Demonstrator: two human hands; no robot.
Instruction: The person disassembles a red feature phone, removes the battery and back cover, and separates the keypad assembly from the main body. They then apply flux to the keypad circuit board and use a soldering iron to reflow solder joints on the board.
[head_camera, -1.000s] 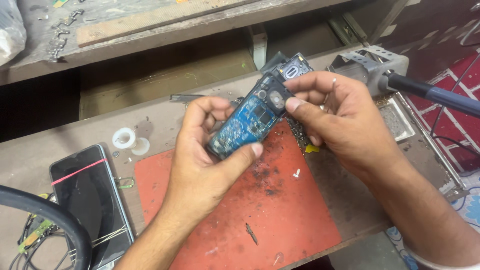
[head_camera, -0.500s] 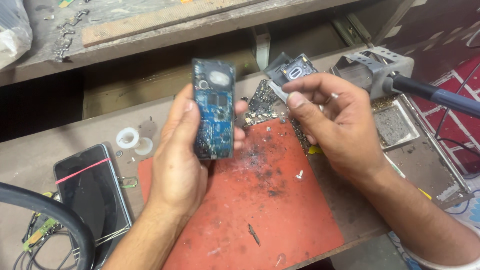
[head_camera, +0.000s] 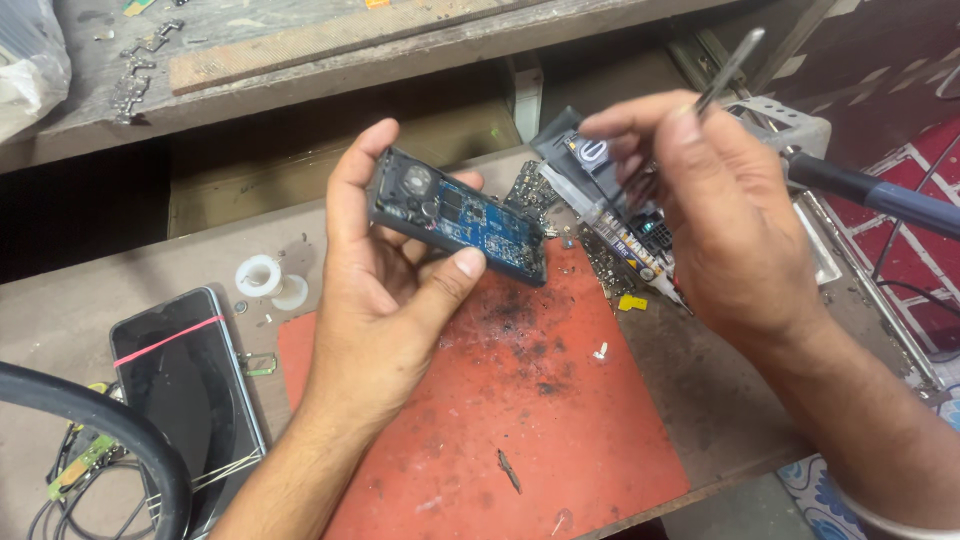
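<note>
My left hand (head_camera: 385, 290) holds an opened small phone (head_camera: 460, 215), its blue circuit board facing up, tilted with the camera end to the left; the thumb presses its near edge. To the right, my right hand (head_camera: 720, 215) is raised above the bench, fingers pinched on thin metal tweezers (head_camera: 730, 65) whose shaft sticks up and right. Under that hand lies a tube with a printed label (head_camera: 625, 240), and a bare circuit board (head_camera: 530, 190) lies just behind the phone. All of this is over a scorched red work mat (head_camera: 500, 420).
A black smartphone with a red rubber band (head_camera: 185, 385) lies at the left, beside a white tape ring (head_camera: 260, 275). A soldering iron with a blue handle (head_camera: 870, 195) rests in a metal stand at the right. Black cable (head_camera: 110, 430) curves at bottom left. A wooden shelf (head_camera: 300, 45) runs behind.
My left hand has turned the phone from upright to lying across, tilted. My right hand has lifted from the parts and now pinches tweezers.
</note>
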